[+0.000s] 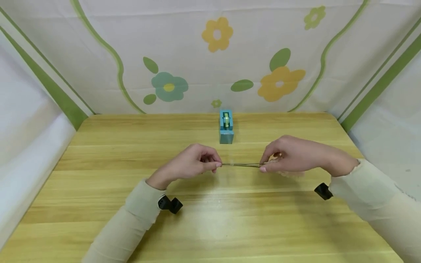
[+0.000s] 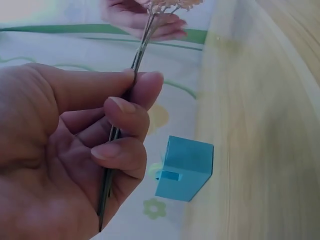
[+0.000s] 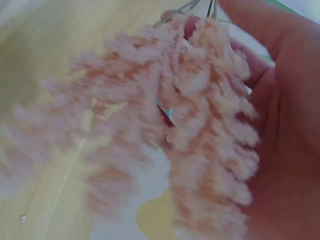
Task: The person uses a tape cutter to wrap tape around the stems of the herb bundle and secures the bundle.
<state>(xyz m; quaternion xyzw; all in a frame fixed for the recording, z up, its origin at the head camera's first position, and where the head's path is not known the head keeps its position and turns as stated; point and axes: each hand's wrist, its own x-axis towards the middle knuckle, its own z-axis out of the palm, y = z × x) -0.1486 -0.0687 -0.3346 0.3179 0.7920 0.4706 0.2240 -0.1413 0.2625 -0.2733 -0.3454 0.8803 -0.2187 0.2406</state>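
Between the two hands a small bunch of pink fluffy flower sprigs (image 3: 210, 120) lies stretched sideways, its thin dark stems (image 1: 243, 165) close together. My left hand (image 1: 194, 160) pinches the lower stems between thumb and fingers; in the left wrist view the ends run down across the palm. At the other end my right hand (image 1: 292, 155) holds the stems just below the blooms, thumb in front. Its palm partly covers the fluffy heads in the head view. A small see-through patch, like clear tape, shows on the stems near the left fingertips.
A turquoise tape dispenser (image 1: 226, 137) with a roll in it stands at the back middle of the wooden table (image 1: 210, 219). Behind rises a white cloth (image 1: 197, 65) printed with flowers, and more cloth hangs at both sides.
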